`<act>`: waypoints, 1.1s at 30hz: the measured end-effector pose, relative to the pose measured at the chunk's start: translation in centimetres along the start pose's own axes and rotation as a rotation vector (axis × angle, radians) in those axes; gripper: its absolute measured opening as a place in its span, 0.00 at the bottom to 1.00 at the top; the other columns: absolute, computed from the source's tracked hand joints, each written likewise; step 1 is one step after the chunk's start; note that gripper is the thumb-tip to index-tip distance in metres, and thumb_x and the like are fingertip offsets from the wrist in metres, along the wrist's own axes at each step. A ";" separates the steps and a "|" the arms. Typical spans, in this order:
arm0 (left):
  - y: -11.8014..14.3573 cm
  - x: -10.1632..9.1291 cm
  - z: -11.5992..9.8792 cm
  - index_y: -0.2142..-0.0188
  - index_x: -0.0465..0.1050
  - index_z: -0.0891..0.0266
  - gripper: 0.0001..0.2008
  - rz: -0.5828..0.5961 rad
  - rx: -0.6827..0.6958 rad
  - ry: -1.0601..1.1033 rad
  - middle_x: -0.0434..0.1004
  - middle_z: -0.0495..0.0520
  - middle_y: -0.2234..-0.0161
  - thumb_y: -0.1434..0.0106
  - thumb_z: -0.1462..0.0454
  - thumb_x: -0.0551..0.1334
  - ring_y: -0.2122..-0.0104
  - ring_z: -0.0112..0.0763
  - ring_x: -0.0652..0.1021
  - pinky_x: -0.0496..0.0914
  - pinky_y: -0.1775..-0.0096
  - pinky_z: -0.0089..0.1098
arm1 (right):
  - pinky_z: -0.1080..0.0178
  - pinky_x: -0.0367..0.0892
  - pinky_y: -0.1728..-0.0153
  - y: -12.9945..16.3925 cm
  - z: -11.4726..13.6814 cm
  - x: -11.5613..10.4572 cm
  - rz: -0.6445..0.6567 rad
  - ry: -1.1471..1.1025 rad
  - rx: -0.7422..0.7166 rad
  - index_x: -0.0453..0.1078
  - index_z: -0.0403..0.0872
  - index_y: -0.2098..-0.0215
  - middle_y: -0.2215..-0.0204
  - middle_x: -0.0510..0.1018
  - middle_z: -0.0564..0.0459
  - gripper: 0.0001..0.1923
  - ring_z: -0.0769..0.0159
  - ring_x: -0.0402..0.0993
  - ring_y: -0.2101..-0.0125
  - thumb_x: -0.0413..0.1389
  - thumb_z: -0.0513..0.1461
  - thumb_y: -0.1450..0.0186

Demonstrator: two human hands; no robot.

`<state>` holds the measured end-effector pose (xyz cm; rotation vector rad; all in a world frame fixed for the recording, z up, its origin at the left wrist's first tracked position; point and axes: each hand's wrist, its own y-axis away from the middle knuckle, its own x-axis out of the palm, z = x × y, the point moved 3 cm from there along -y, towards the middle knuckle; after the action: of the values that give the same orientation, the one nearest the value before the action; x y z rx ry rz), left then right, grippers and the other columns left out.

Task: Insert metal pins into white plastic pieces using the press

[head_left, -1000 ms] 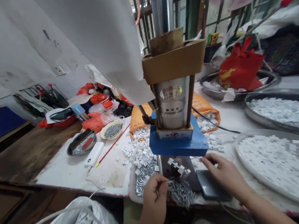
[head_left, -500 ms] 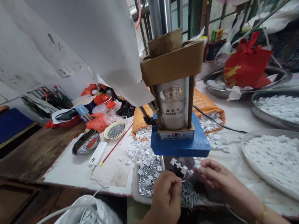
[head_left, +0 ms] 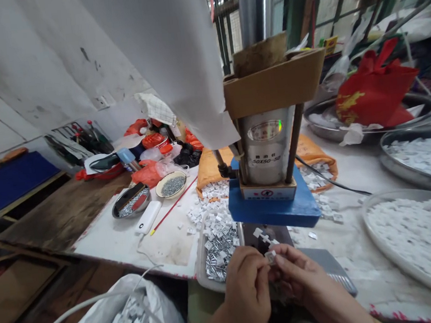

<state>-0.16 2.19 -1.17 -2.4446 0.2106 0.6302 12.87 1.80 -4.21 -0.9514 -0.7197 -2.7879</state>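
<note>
Just below the blue press head, my two hands meet at the fingertips. My right hand [head_left: 304, 277] pinches a small white square plastic piece [head_left: 270, 256] between thumb and forefinger. My left hand [head_left: 247, 287] is closed in a pinch right against that piece; the thin metal nail it held a moment ago is now hidden by the fingers. Behind them, several white plastic pieces [head_left: 261, 235] sit at the dark base under the press [head_left: 274, 209]. To the left of my hands is a clear plastic bin [head_left: 201, 271] of white pieces and loose metal nails [head_left: 217, 259].
Round trays [head_left: 375, 238] of white pieces stand on the right, beside a grey block [head_left: 328, 262]. Orange sacks [head_left: 210, 164] lie behind the press. Bowls [head_left: 172, 184], a white power bank [head_left: 148, 217] and a red stick [head_left: 174, 205] are left. A white sack [head_left: 168, 306] stands below.
My right hand has moved left with the white piece and now meets my left fingertips. The grey block has come into sight. The view has shifted left, so the scene sits farther right.
</note>
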 end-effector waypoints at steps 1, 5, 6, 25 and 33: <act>0.0 0.0 0.0 0.65 0.67 0.62 0.09 -0.005 0.002 0.003 0.69 0.56 0.66 0.38 0.73 0.51 0.64 0.34 0.71 0.67 0.61 0.35 | 0.70 0.59 0.77 0.0 -0.1 0.0 0.002 0.010 -0.009 0.66 0.51 0.64 0.77 0.76 0.58 0.16 0.72 0.70 0.76 0.64 0.47 0.45; -0.1 0.2 0.0 0.66 0.68 0.62 0.09 0.007 0.002 0.032 0.69 0.56 0.65 0.39 0.73 0.52 0.63 0.34 0.71 0.67 0.60 0.35 | 0.72 0.54 0.80 0.1 0.1 0.1 0.010 0.174 -0.088 0.67 0.49 0.67 0.81 0.70 0.62 0.17 0.77 0.60 0.82 0.63 0.49 0.47; -0.2 0.3 0.2 0.67 0.68 0.62 0.08 -0.003 -0.030 0.069 0.69 0.55 0.65 0.40 0.73 0.53 0.63 0.34 0.71 0.67 0.60 0.34 | 0.72 0.53 0.81 0.2 0.2 0.0 0.003 0.229 -0.109 0.67 0.49 0.68 0.82 0.69 0.63 0.17 0.78 0.58 0.83 0.63 0.50 0.47; -0.1 0.9 0.1 0.53 0.66 0.59 0.21 0.053 0.019 0.078 0.72 0.55 0.57 0.45 0.77 0.55 0.56 0.36 0.71 0.67 0.52 0.38 | 0.71 0.53 0.83 -0.4 0.1 0.0 -0.098 0.367 -0.158 0.65 0.47 0.74 0.82 0.68 0.61 0.19 0.76 0.57 0.84 0.62 0.52 0.49; -2.9 -0.7 1.2 0.64 0.73 0.60 0.08 -0.006 -0.029 0.039 0.77 0.54 0.64 0.40 0.72 0.58 0.62 0.34 0.75 0.70 0.57 0.36 | 0.62 0.65 0.72 -0.3 2.8 -1.7 -0.232 0.658 -0.383 0.65 0.50 0.62 0.75 0.76 0.54 0.17 0.63 0.70 0.75 0.56 0.52 0.43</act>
<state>-0.44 5.25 -0.23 -2.4861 0.2116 0.5867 15.65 3.27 -3.42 0.0711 -0.2090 -3.2060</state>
